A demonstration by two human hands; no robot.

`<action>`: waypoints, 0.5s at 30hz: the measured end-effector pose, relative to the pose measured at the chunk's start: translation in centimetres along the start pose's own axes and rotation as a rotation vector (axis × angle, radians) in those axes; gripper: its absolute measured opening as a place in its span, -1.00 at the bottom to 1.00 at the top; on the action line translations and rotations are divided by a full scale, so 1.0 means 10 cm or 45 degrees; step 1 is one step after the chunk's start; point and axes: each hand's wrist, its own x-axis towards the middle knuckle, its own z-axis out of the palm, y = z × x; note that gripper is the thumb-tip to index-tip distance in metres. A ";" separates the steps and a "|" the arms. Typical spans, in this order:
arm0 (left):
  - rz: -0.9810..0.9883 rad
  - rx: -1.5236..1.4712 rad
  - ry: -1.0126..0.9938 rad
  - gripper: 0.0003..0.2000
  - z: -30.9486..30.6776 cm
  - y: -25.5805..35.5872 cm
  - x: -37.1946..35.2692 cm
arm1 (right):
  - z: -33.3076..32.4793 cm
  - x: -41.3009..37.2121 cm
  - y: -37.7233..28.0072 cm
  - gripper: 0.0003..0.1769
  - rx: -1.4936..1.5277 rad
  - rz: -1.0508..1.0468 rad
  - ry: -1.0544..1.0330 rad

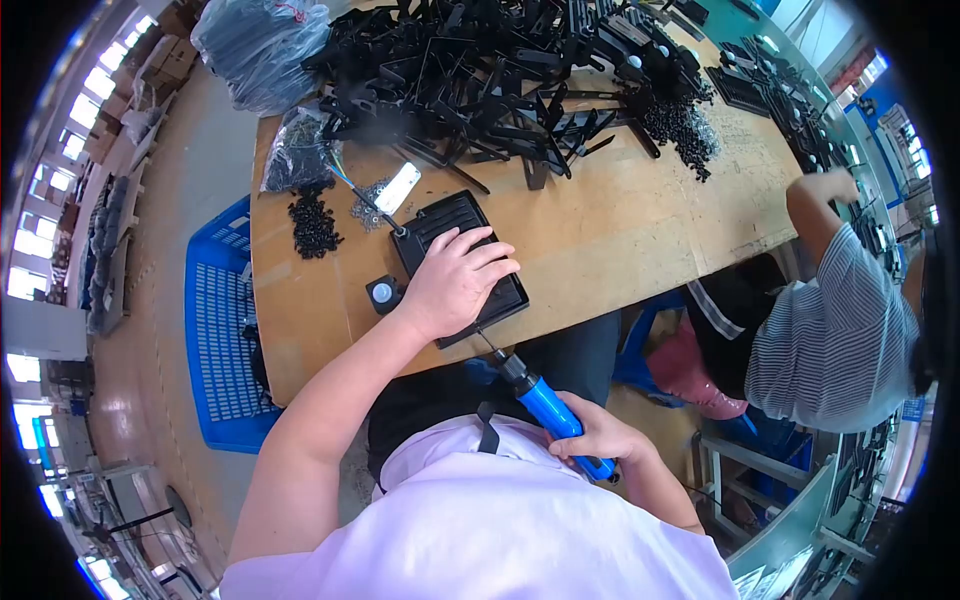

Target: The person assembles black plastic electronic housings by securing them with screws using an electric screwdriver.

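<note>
My left hand (460,275) lies spread on a black rectangular housing (512,296) at the table's front edge. A cable runs from the housing's upper left corner. My right hand (592,430) is wrapped round a blue electric screwdriver (548,405). The screwdriver's thin bit points up and left, its tip by the housing's front edge; whether they touch is hard to tell. Just left of the housing sits a small black part with a white dome (382,292). A white rectangular piece (398,188) lies beyond the housing.
Black brackets (450,80) are heaped across the back of the wooden table (600,240). Small black parts (313,222) and a plastic bag (293,150) lie at left. A blue basket (218,345) stands beside the table. Another person in a striped shirt (830,340) sits at right.
</note>
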 end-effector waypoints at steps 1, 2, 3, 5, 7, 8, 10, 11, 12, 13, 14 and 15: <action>-0.003 -0.006 0.002 -0.72 0.00 0.00 -0.01 | 0.02 0.00 0.01 -0.08 -0.001 -0.004 0.004; -0.002 -0.005 0.009 -0.72 0.00 0.00 -0.01 | 0.03 -0.01 -0.01 -0.08 0.003 0.006 0.008; -0.002 -0.004 0.015 -0.72 -0.01 0.01 -0.01 | 0.05 -0.02 -0.03 -0.07 0.007 0.016 0.011; -0.002 0.001 0.026 -0.73 -0.01 0.02 -0.02 | 0.09 -0.04 -0.04 -0.07 -0.006 0.009 0.039; -0.006 0.008 0.037 -0.73 0.00 0.02 -0.02 | 0.13 -0.05 -0.02 -0.07 -0.043 -0.025 0.084; -0.004 0.011 0.045 -0.73 0.01 0.01 -0.03 | 0.15 -0.05 -0.03 -0.09 -0.046 -0.021 0.084; 0.001 0.018 0.058 -0.73 0.04 0.00 -0.03 | 0.18 -0.06 -0.06 -0.14 -0.051 -0.015 0.083; -0.001 0.017 0.058 -0.73 0.04 0.00 -0.04 | 0.20 -0.06 -0.08 -0.14 -0.015 -0.002 0.071; -0.003 0.015 0.058 -0.73 0.04 -0.01 -0.04 | 0.23 -0.07 -0.11 -0.13 0.020 0.010 0.060; -0.006 0.012 0.057 -0.74 0.04 -0.01 -0.04 | 0.25 -0.08 -0.12 -0.13 0.056 0.023 0.050; -0.008 0.013 0.060 -0.73 0.05 -0.01 -0.03 | 0.27 -0.07 -0.11 -0.14 0.075 0.012 0.049; -0.011 0.015 0.062 -0.73 0.05 -0.01 -0.03 | 0.29 -0.06 -0.09 -0.15 0.095 0.002 0.047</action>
